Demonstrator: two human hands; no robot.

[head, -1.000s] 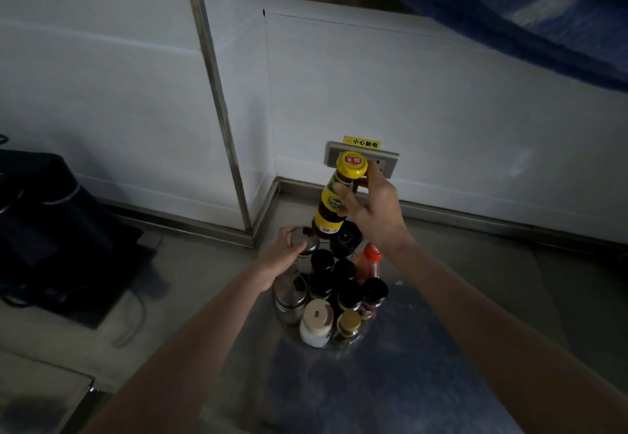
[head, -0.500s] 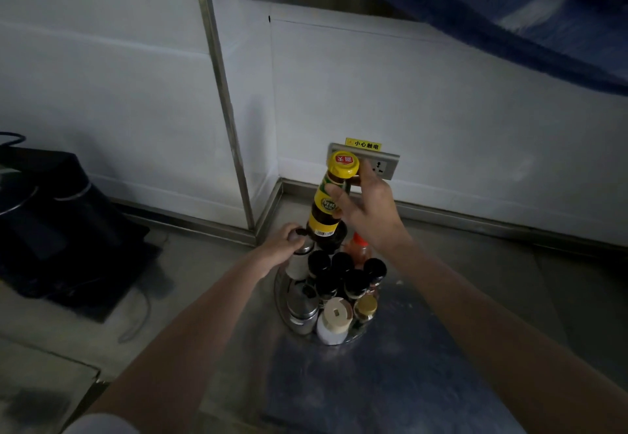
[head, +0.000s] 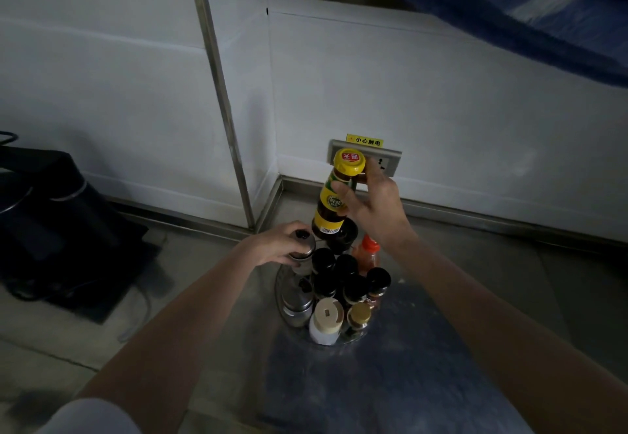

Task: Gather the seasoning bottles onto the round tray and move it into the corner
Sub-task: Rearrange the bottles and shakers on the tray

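while the right hand (head: 377, 206) keeps its clasp on the tall yellow-capped bottle (head: 334, 195) at frame centre, the round tray (head: 282, 284) below has edged closer to the wall corner, the left hand (head: 278, 245) grasping a steel-topped dispenser (head: 302, 250); gathering looks done.

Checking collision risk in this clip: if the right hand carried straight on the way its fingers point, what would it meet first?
The right hand, wrapped around the yellow-capped bottle, points toward the back wall. First in line looks to be the wall socket just behind the fingers, though depth is hard to judge.
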